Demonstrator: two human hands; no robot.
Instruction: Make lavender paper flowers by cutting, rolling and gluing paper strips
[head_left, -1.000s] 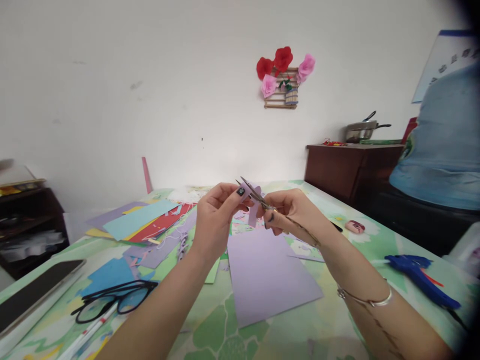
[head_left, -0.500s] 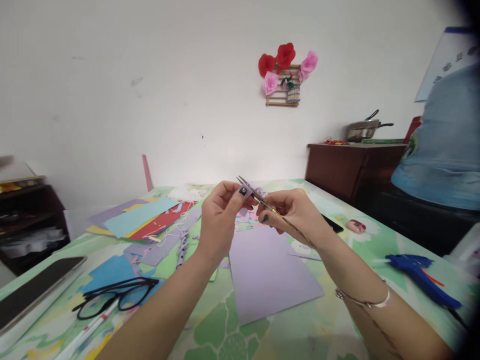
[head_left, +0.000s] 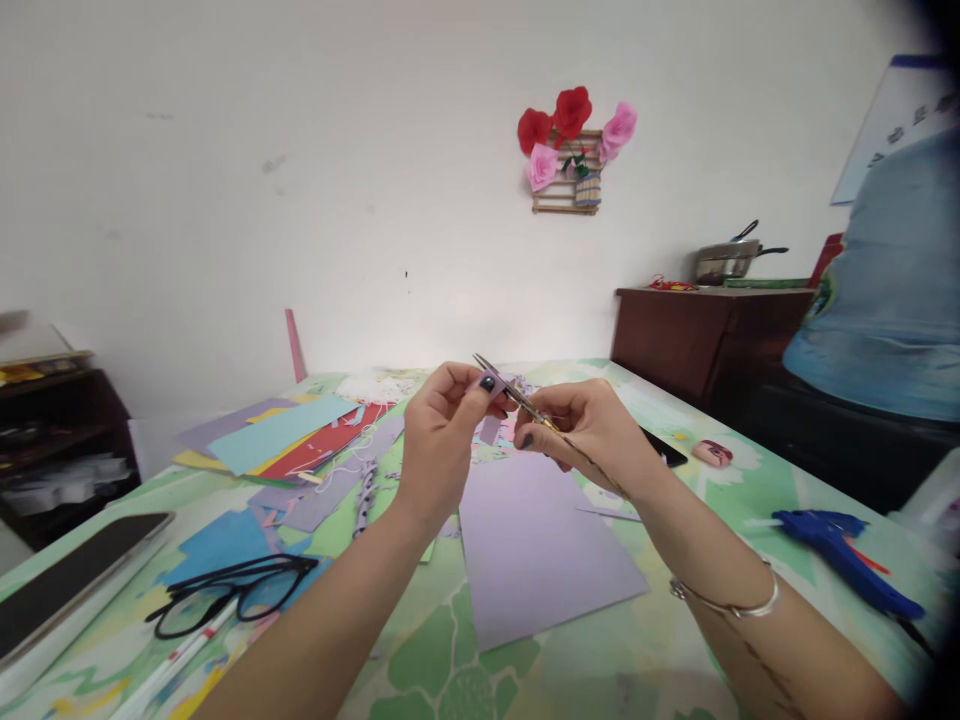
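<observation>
My left hand [head_left: 439, 440] pinches a small lilac paper piece [head_left: 492, 384] between thumb and fingers, held up over the table. My right hand [head_left: 589, 430] grips small scissors [head_left: 510, 390], whose blades point up-left and meet the paper piece. Both hands hover above a large lilac paper sheet [head_left: 544, 550] lying on the green patterned table [head_left: 450, 660]. A thin bangle [head_left: 731, 600] sits on my right wrist.
Coloured paper sheets [head_left: 285, 440] lie scattered at the back left. Black glasses [head_left: 225, 595], a pen and a dark tablet [head_left: 71, 580] lie near left. A blue glue gun [head_left: 840, 550] lies at right. A person in a blue top [head_left: 892, 290] sits at right.
The hanging lilac strip seen a second ago is gone from the piece; a shorter bit remains in my left fingers. Both hands stay almost in place.
</observation>
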